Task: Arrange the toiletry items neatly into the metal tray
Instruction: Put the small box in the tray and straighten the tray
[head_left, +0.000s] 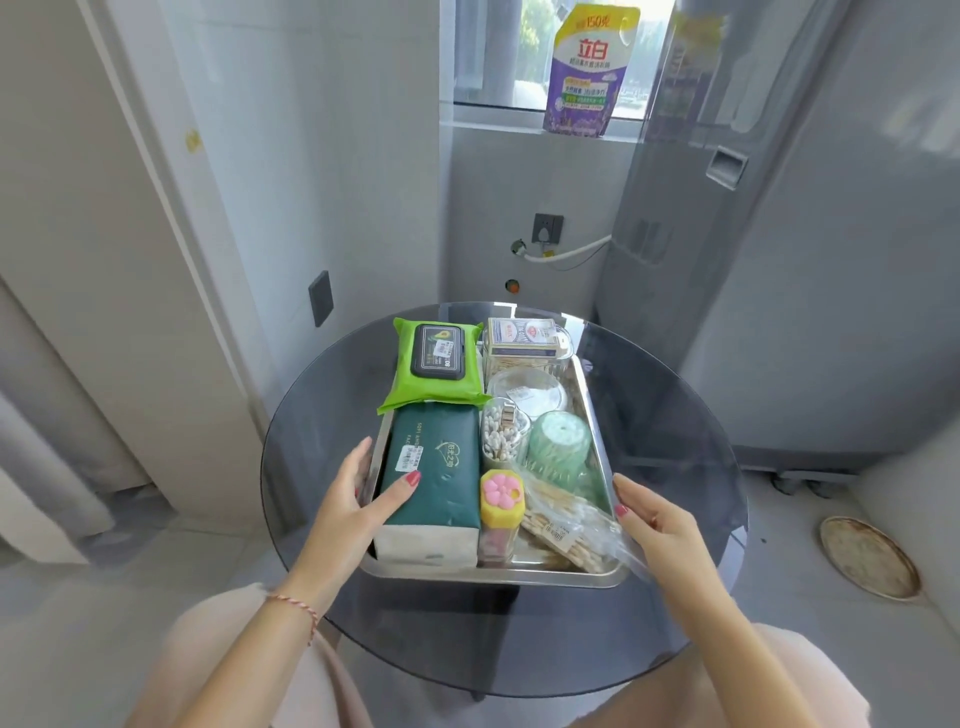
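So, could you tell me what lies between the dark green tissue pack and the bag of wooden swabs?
In the head view, a yellow box with a pink flower lid stands between the dark green tissue pack and bag of wooden swabs.

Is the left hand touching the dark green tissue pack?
Touching. The head view shows the left hand with its thumb lying on top of the dark green tissue pack.
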